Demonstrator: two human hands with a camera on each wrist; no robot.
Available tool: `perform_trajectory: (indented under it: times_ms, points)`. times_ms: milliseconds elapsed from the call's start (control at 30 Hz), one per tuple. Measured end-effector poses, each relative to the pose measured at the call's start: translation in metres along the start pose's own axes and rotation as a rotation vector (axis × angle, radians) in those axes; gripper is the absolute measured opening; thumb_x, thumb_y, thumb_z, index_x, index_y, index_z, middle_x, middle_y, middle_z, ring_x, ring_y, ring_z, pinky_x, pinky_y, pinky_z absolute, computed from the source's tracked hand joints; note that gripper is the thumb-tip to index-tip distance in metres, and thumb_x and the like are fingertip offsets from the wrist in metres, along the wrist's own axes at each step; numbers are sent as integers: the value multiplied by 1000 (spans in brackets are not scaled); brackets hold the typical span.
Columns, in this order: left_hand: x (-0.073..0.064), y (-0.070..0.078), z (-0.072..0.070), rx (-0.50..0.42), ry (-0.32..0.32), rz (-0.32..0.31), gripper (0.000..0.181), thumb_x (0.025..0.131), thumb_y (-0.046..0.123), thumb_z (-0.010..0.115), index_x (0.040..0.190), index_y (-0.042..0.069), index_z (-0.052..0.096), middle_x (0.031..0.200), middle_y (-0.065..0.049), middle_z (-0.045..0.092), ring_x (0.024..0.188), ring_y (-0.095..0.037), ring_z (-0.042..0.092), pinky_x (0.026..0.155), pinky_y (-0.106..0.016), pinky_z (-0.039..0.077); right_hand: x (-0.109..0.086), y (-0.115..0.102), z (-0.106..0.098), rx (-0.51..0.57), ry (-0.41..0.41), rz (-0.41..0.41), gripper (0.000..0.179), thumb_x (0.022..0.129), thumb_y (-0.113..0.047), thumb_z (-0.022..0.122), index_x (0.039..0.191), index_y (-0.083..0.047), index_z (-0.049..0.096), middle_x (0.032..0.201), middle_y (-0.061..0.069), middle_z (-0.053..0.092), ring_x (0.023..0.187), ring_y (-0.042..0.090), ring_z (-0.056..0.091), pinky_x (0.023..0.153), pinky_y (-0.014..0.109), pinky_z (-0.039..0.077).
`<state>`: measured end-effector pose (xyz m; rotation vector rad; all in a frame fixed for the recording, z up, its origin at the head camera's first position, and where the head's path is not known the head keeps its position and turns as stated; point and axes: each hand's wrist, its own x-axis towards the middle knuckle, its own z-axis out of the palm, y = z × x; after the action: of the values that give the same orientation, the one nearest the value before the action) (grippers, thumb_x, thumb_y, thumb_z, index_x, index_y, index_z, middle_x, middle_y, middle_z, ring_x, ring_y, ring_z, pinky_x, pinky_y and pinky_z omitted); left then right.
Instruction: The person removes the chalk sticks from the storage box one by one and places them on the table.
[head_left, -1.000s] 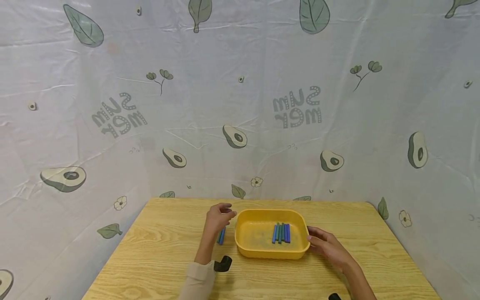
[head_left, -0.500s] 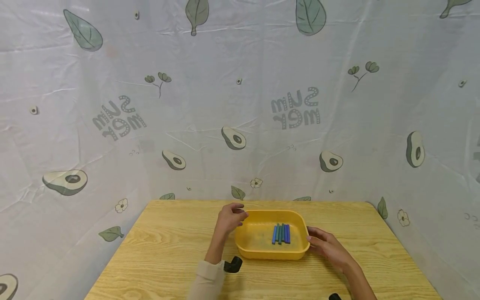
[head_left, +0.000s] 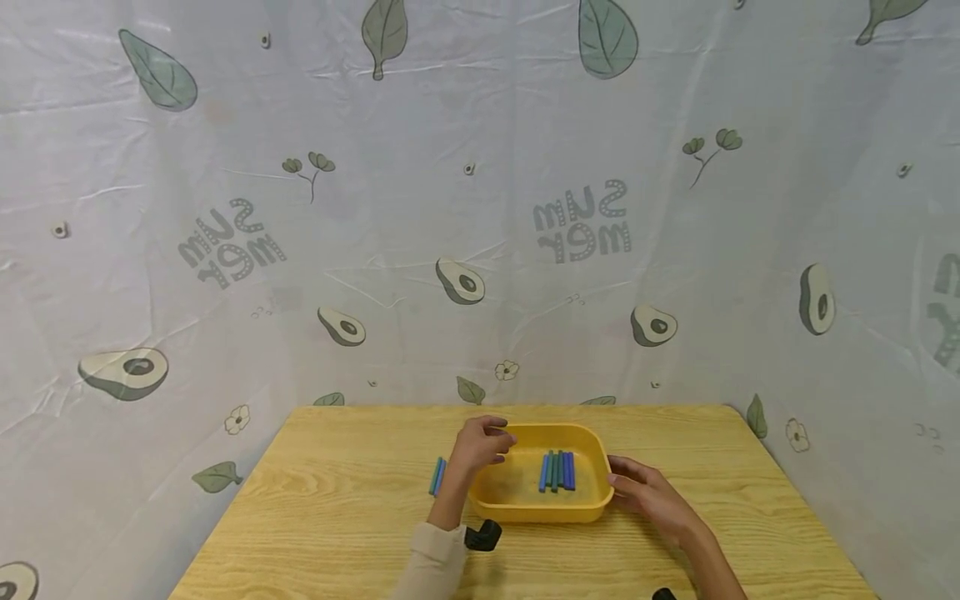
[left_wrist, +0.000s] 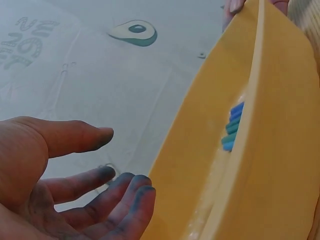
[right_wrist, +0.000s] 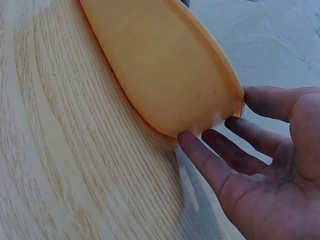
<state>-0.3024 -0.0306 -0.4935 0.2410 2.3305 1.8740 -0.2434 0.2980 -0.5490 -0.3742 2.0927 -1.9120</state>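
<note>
A yellow plastic basin (head_left: 540,514) stands on the table, with several blue, green and violet pastel sticks (head_left: 557,472) in a row inside. My left hand (head_left: 478,446) hovers over the basin's left end, holding nothing. In the left wrist view its fingers (left_wrist: 142,200) are loosely bent, with dark blue-green smudges on the tips, and the thumb is apart. My right hand (head_left: 651,497) grips the basin's right end. The right wrist view shows its thumb (right_wrist: 267,100) at the rim and fingertips against the outer wall. Left of my left forearm lie a few more sticks (head_left: 437,477).
The wood-grain table (head_left: 337,517) ends at a patterned curtain (head_left: 420,200) behind and at both sides. A black wrist mount (head_left: 482,536) sits by my left sleeve (head_left: 435,558). Smudges mark the basin's floor.
My left hand has moved right, from above the sticks on the table to over the basin's left end. Those sticks show again beside my forearm. My right hand stays on the basin.
</note>
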Motion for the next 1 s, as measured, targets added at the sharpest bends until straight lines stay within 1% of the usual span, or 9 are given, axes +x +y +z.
perform_trajectory:
  times_ms: [100,267,400,567,733,767,833,933,1000]
  points:
    - [2,-1,6,5,-19,-6,47,97,9,77,139,-7,65,119,-24,75,111,-51,71,85,-45,67,1,2,0,10,1,-3,67,115,-22,49,164,15,21,164,42,31,141,41,60,106,37,60]
    - [5,-2,15,-4,-46,-11,48,97,10,78,139,-8,64,118,-23,76,112,-51,71,86,-46,66,2,4,-1,16,-6,-6,67,116,-21,49,165,15,21,165,42,31,142,42,58,107,37,59]
    - [7,-2,22,-4,-56,-30,50,96,11,78,140,-9,63,117,-22,76,111,-51,71,88,-47,66,1,4,-2,18,-9,-7,67,116,-21,49,164,15,21,164,42,31,142,41,59,107,37,59]
    - [10,-4,30,12,-60,-43,50,95,10,78,138,-10,65,116,-23,76,106,-46,74,88,-52,66,0,2,-1,16,-7,-2,67,116,-21,49,164,15,21,164,42,32,140,37,61,106,36,59]
    - [10,-10,40,27,-66,-75,50,94,11,80,138,-9,66,112,-18,77,101,-40,75,86,-50,66,-1,2,-2,24,-11,2,67,115,-22,50,164,15,21,163,42,32,138,33,63,106,36,59]
    - [10,-11,42,33,-63,-84,50,93,11,80,137,-9,67,109,-17,77,98,-39,76,84,-49,66,-1,2,-2,27,-11,4,67,115,-22,50,164,15,21,163,41,32,138,33,64,106,36,59]
    - [11,-14,47,35,-58,-93,48,93,9,80,135,-9,67,97,-13,75,84,-32,73,77,-45,66,-1,3,-2,30,-17,1,67,116,-22,49,164,15,21,164,42,31,138,34,63,107,36,59]
    - [13,-17,53,48,-44,-96,44,91,4,79,132,-10,69,79,-7,66,67,-21,61,65,-36,61,-1,3,-2,31,-19,0,68,116,-22,49,165,14,20,164,42,31,139,36,62,107,36,59]
    - [15,-20,55,50,-45,-97,42,91,2,78,131,-10,69,74,-5,61,63,-18,54,60,-32,56,0,3,-3,33,-21,-1,68,116,-22,49,165,14,20,164,42,30,140,37,61,107,35,59]
